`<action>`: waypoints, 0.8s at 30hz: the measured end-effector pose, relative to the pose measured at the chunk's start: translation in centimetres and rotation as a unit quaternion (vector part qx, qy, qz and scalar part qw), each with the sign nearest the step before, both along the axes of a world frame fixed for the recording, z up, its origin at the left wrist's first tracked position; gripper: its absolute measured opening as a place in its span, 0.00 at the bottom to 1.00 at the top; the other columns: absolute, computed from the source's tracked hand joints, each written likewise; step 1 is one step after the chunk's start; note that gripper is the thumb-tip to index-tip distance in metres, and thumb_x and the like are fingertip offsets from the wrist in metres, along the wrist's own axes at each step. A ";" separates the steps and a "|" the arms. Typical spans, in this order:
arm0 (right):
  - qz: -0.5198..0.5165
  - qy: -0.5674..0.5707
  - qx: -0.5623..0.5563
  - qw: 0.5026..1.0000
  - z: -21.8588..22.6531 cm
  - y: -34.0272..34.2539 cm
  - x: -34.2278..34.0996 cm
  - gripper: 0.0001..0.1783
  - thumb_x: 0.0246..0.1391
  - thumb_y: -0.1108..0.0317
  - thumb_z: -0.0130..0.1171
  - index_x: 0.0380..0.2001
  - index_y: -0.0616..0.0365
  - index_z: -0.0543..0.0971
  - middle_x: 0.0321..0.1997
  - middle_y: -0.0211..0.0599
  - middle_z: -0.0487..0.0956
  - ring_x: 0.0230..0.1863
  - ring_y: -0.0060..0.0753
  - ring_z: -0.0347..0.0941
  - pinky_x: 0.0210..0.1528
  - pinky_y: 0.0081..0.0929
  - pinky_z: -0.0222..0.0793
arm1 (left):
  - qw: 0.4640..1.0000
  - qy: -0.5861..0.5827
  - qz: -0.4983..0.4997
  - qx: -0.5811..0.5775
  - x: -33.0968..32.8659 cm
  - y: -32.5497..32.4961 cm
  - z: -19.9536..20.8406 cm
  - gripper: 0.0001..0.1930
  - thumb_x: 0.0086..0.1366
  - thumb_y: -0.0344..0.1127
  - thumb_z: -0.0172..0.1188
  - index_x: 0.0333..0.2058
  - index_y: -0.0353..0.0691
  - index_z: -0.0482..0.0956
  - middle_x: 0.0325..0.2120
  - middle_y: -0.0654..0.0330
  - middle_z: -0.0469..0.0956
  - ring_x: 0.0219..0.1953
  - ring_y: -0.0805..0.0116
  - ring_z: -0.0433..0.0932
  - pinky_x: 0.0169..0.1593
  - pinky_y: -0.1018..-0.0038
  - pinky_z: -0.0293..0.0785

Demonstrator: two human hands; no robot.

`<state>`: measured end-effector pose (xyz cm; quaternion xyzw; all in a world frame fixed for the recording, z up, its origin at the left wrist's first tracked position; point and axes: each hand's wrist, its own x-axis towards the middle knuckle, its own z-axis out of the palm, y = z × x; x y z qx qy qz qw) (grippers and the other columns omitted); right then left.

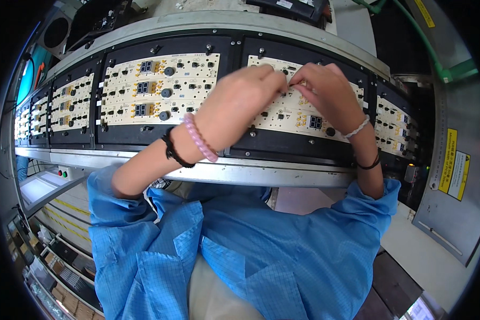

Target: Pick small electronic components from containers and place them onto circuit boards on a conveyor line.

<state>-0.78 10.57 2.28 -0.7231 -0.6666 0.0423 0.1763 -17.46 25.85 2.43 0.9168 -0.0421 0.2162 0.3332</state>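
Both hands work over a cream circuit board panel [272,124] seated in a black carrier frame [282,143]. My left hand [245,98] is closed, its thumb and fingertips pinched together just above the middle of the panel. Close beside it, my right hand [328,96] is also closed in a pinch, fingertips pointing at the left ones. What either pinch holds is too small or hidden to make out. The hands cover much of the panel. A two-digit display [316,122] and a round black part [330,132] show below my right hand.
To the left, another cream panel [125,96] with displays and black parts sits in its own frame. More framed panels follow further left, and one panel [392,128] lies right. A metal rail [240,169] runs along the near edge. A grey machine cover [456,176] stands at right.
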 end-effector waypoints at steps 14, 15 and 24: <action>-0.067 0.007 -0.001 0.998 -0.4 0.2 -1.7 0.05 0.51 0.71 0.62 0.32 0.53 0.77 0.29 0.26 0.75 0.27 0.27 0.70 0.43 0.25 0.59 | 0.998 0.052 0.012 -0.042 -0.8 2.0 -0.6 0.05 0.59 0.25 0.58 0.36 0.38 0.75 0.31 0.55 0.76 0.34 0.56 0.78 0.37 0.67 0.74; -0.075 0.011 0.001 0.997 -0.4 0.1 -1.7 0.05 0.51 0.71 0.61 0.32 0.53 0.77 0.29 0.26 0.75 0.27 0.27 0.70 0.43 0.25 0.59 | 0.997 0.048 0.006 -0.057 -0.7 1.9 -0.7 0.04 0.60 0.27 0.56 0.35 0.37 0.75 0.30 0.54 0.76 0.35 0.51 0.76 0.39 0.62 0.73; -0.069 -0.023 0.004 0.997 -0.1 0.3 -2.4 0.05 0.51 0.71 0.61 0.30 0.54 0.74 0.29 0.28 0.73 0.31 0.30 0.70 0.43 0.27 0.59 | 0.997 0.051 -0.019 -0.049 0.1 0.8 -1.1 0.04 0.59 0.27 0.56 0.33 0.36 0.73 0.29 0.53 0.75 0.36 0.52 0.76 0.40 0.62 0.73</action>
